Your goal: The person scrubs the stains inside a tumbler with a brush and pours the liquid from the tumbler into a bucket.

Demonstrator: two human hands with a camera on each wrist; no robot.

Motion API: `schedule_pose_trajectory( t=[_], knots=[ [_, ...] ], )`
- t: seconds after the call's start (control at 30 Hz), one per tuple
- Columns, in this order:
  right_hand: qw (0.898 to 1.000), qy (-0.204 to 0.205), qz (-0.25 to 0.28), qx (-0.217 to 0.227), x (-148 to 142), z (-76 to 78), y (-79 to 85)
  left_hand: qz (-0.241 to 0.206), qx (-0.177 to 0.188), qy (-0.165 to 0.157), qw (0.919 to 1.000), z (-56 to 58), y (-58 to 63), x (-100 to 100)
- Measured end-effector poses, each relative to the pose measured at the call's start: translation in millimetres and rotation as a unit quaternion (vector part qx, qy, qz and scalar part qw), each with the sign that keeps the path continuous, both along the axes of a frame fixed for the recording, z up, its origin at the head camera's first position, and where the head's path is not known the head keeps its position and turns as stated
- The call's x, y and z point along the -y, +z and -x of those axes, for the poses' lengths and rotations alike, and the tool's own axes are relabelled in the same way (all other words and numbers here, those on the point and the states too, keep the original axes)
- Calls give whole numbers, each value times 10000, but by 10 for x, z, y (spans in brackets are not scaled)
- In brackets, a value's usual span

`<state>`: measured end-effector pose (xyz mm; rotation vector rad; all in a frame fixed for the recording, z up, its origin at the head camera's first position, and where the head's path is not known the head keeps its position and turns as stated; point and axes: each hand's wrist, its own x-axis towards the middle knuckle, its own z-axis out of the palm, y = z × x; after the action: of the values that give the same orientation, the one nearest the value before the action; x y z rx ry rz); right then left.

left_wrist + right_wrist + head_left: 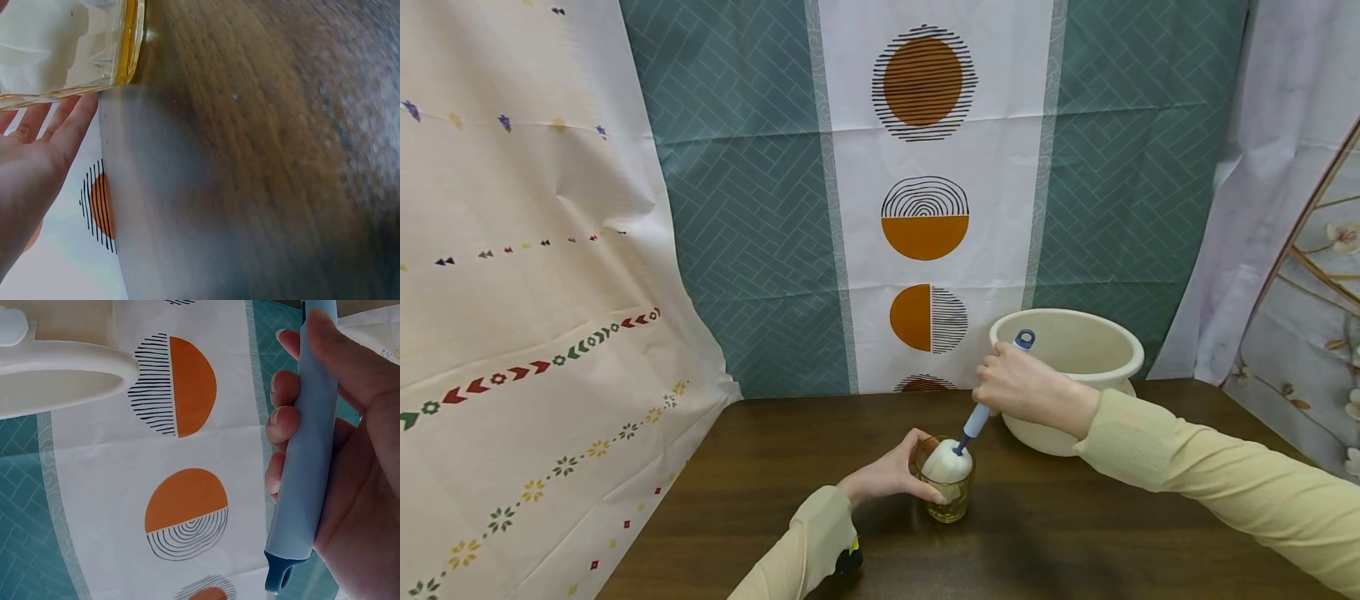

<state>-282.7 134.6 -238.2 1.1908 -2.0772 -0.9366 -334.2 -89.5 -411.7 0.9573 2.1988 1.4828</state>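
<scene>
An amber drinking glass [953, 507] stands on the wooden table, and my left hand [889, 472] holds it from the left with thumb and fingers around its side. Inside the glass sits the white sponge head [946, 463] of a bottle brush, its top bulging at the rim. My right hand [1021, 385] grips the brush's light blue handle [306, 450], which slants up to the right and ends in a dark blue hanging loop [279, 575]. In the left wrist view, the glass [132, 44] fills the upper left corner, with fingers [74, 125] against its far side.
A large cream pot [1120, 354] stands behind and below my right forearm, close to the glass. Dark wooden tabletop [760, 467] extends around the hands. Patterned cloths [752, 208] hang behind the table and at both sides.
</scene>
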Motion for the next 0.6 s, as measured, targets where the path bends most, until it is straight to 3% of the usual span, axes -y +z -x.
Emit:
schedule_pose_trajectory(
  t=[0.47,0.6],
  knots=[
    [10000,44,38,39,5,6,-9,-100,47,-110,9999,11,-11,-1],
    [10000,0,0,76,8,5,-7,13,42,-8,10000,6,-3,6]
  ],
)
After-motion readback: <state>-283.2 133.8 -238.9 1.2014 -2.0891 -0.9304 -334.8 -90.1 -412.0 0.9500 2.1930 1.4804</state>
